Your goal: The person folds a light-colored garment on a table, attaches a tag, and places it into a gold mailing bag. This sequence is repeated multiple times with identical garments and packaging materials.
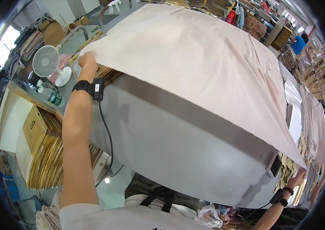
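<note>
A wide sheet of pale pink-beige fabric (193,53) is stretched over a grey table (170,145). Its near edge runs slantwise from upper left to lower right, lifted off the tabletop and casting a shadow. My left hand (87,60) is closed on the fabric's left corner, arm reaching far forward. At the lower right, my right hand (297,179) grips the other end of that edge, seen small near the rim of the picture. Both wrists wear dark bands, with a cabled box on the left one. Fingertips of both hands are partly hidden.
A white fan (46,61) and plastic bottles (50,96) stand left of the table. Below them are stacked cardboard patterns (47,161). A small dark framed device (274,165) sits at the table's right edge. Another person in blue (299,44) is far right.
</note>
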A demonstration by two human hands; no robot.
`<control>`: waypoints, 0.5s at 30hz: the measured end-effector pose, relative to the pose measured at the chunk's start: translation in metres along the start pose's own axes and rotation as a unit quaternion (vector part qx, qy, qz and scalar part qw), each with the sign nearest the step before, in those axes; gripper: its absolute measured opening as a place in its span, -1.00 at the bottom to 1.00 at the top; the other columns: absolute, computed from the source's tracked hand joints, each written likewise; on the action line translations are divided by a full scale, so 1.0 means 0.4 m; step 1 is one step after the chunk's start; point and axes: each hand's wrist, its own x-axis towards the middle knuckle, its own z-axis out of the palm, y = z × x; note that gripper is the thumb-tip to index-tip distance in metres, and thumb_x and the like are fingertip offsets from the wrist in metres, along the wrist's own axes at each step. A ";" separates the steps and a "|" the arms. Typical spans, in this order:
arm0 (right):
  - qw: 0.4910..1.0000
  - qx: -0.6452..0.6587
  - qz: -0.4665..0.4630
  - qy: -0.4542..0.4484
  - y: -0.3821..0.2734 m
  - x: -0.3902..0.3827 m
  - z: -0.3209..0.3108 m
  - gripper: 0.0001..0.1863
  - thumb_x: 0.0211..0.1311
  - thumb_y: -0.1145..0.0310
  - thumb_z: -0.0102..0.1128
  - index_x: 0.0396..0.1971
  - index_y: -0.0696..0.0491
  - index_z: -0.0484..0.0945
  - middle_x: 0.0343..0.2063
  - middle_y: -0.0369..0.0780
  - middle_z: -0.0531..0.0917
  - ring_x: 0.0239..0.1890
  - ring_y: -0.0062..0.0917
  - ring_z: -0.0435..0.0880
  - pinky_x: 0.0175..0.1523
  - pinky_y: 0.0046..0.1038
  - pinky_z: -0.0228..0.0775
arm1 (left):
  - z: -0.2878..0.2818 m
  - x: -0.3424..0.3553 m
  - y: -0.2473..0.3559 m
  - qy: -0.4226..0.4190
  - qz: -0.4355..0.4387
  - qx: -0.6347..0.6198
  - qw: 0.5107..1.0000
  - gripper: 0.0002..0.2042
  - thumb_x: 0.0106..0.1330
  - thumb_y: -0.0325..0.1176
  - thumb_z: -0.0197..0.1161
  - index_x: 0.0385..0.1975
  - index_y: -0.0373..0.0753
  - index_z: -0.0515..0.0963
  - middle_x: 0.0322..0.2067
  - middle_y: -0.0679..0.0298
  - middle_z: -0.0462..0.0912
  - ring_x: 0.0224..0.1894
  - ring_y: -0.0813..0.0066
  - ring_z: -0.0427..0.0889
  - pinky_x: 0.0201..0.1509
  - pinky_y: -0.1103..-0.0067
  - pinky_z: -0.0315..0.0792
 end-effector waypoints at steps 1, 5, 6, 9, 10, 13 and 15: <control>0.998 0.025 -0.029 -0.054 -0.038 -0.030 0.039 -0.58 0.61 0.19 0.17 0.17 0.24 0.66 0.01 -0.21 0.75 -0.04 -0.54 0.66 0.07 -0.50 0.52 | -0.028 -0.014 0.013 -0.021 0.054 0.087 0.994 -0.65 0.42 -0.41 0.26 0.14 -0.45 0.53 -0.13 0.01 0.73 -0.43 0.27 0.72 -0.48 0.34 0.59; 0.918 -0.007 -0.139 -0.372 -0.308 -0.327 0.245 -0.69 0.51 0.49 0.07 0.08 0.26 0.68 0.02 -0.18 0.76 0.04 -0.50 0.71 0.14 -0.45 0.57 | -0.038 -0.206 -0.001 -0.242 0.201 0.259 0.913 -0.68 0.47 -0.21 0.37 0.02 -0.34 0.68 -0.27 0.23 0.75 -0.39 0.51 0.66 -0.25 0.52 0.54; 0.868 -0.057 -0.153 -0.469 -0.395 -0.418 0.294 -0.68 0.47 0.54 0.05 0.08 0.26 0.68 0.01 -0.18 0.76 0.05 -0.49 0.72 0.15 -0.42 0.57 | -0.033 -0.285 -0.017 -0.336 0.206 0.272 0.878 -0.67 0.46 -0.18 0.41 0.04 -0.29 0.71 -0.25 0.30 0.76 -0.34 0.58 0.66 -0.20 0.58 0.52; 0.740 -0.029 -0.289 -0.607 -0.605 -0.716 0.426 -0.45 0.17 0.81 0.17 0.18 0.14 0.68 0.06 -0.16 0.79 -0.15 -0.45 0.75 0.05 -0.45 0.61 | -0.026 -0.552 -0.070 -0.472 0.282 0.354 0.757 -0.74 0.50 -0.31 0.34 0.04 -0.33 0.71 -0.31 0.21 0.81 -0.29 0.63 0.71 -0.21 0.59 0.56; 0.715 0.029 -0.231 -0.659 -0.662 -0.790 0.447 -0.39 0.18 0.78 0.20 0.26 0.09 0.64 0.07 -0.16 0.79 -0.19 -0.44 0.75 0.02 -0.41 0.64 | -0.034 -0.636 -0.081 -0.541 0.230 0.325 0.740 -0.74 0.51 -0.37 0.32 0.08 -0.34 0.70 -0.26 0.13 0.83 -0.25 0.60 0.75 -0.19 0.58 0.60; 0.671 0.088 -0.220 -0.702 -0.766 -0.928 0.532 -0.08 0.21 0.64 0.35 0.58 -0.12 0.25 -0.23 -0.07 0.78 -0.31 -0.39 0.70 -0.06 -0.40 0.60 | -0.044 -0.820 -0.103 -0.657 0.322 0.255 0.632 -0.70 0.46 -0.51 0.29 0.16 -0.30 0.67 -0.15 0.02 0.84 -0.19 0.43 0.83 -0.11 0.55 0.66; 0.671 0.108 -0.200 -0.706 -0.793 -0.958 0.568 -0.24 0.24 0.59 0.37 0.46 -0.07 0.42 -0.33 -0.09 0.77 -0.35 -0.39 0.71 -0.11 -0.41 0.59 | -0.068 -0.904 -0.115 -0.703 0.322 0.199 0.603 -0.66 0.43 -0.56 0.28 0.18 -0.26 0.68 -0.10 0.05 0.84 -0.18 0.33 0.85 -0.06 0.54 0.68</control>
